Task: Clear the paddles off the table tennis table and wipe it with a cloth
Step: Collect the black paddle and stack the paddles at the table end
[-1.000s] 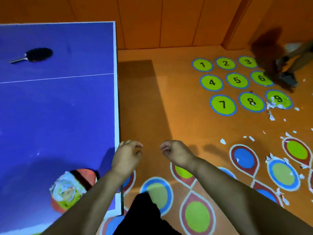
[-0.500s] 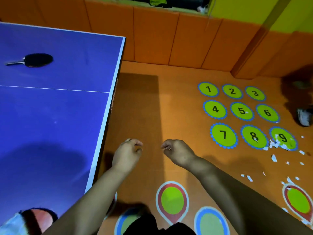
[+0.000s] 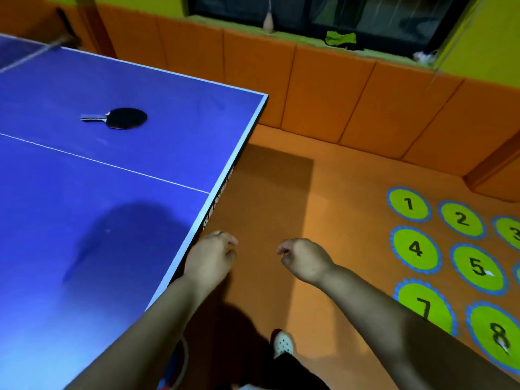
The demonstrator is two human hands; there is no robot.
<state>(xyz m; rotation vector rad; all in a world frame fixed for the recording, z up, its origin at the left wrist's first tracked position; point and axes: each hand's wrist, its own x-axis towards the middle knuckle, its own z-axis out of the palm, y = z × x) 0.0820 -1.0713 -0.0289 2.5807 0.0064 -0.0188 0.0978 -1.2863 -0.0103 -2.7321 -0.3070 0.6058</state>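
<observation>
A black paddle point(image 3: 123, 118) lies flat on the blue table tennis table point(image 3: 84, 209), beyond the white centre line, its handle pointing left. My left hand point(image 3: 211, 257) hangs beside the table's right edge with fingers loosely curled and holding nothing. My right hand point(image 3: 304, 258) is out over the orange floor, also loosely curled and holding nothing. Both hands are well short of the paddle. A green cloth point(image 3: 340, 40) lies on the window ledge at the back.
The net point(image 3: 25, 56) crosses the table's far left end. Padded orange wall panels point(image 3: 323, 91) run behind the table. Numbered green floor circles point(image 3: 416, 249) fill the right side. My white shoe point(image 3: 282, 344) shows on the orange floor below.
The view has swung up and left along the table. The paddle now appears closer to the middle, and the colourful paddle at the near edge has dropped out of view. My hands keep their pose.
</observation>
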